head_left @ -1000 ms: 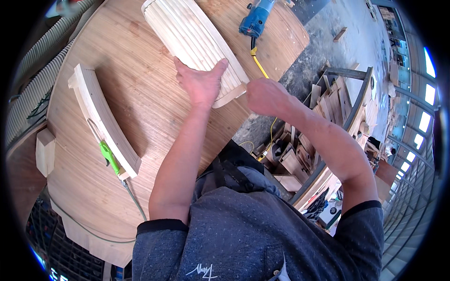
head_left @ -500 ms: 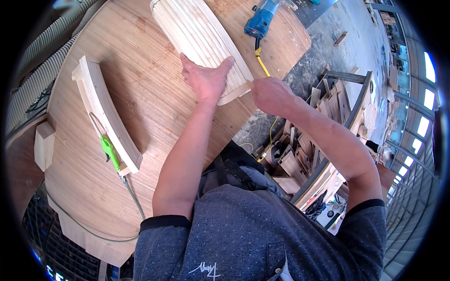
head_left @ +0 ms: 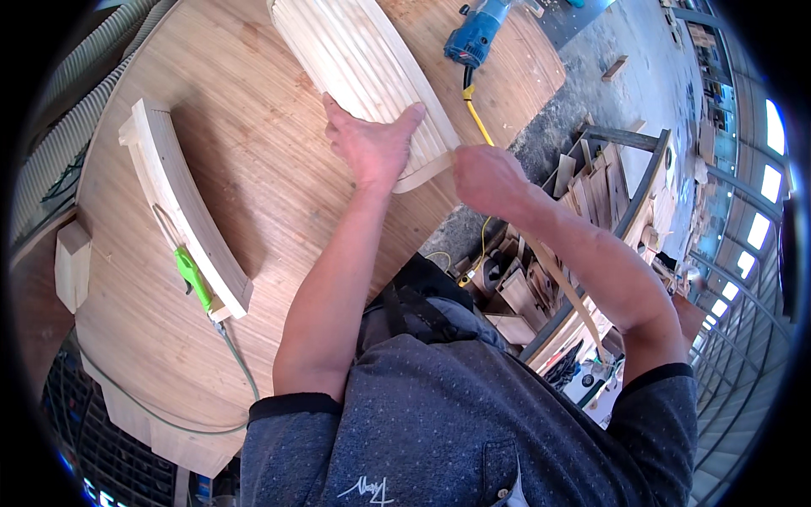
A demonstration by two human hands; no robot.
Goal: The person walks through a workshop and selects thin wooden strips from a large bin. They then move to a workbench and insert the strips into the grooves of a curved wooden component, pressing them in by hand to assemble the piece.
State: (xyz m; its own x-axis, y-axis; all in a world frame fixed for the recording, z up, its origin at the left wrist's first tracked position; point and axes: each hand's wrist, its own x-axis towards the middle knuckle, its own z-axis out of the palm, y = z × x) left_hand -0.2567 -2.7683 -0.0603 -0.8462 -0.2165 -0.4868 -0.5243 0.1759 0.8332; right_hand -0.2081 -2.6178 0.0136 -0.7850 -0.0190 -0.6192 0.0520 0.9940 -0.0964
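Observation:
A pale wooden panel (head_left: 363, 72), curved and ribbed lengthwise, lies on the wooden tabletop (head_left: 279, 51). Spread across its near part, my left hand (head_left: 369, 148) presses down with the thumb apart and the fingers at the left edge. My right hand (head_left: 490, 179) is a closed fist beside the panel's near right corner. A thin tan strip (head_left: 562, 283) runs from behind that fist and under my forearm toward the lower right; its held end is hidden. Whether it is tape or wood I cannot tell.
Left of my arm stands a curved wooden piece (head_left: 190, 203), with a green air blow gun (head_left: 193, 277) and its hose against it. A blue power tool (head_left: 475, 35) with a yellow cord lies at the back right. Beyond the table edge, a bin holds wood offcuts (head_left: 591, 198).
The long tan strip now shows below my right forearm. A narrow piece across the panel's near end no longer shows there. My left hand has stayed in place.

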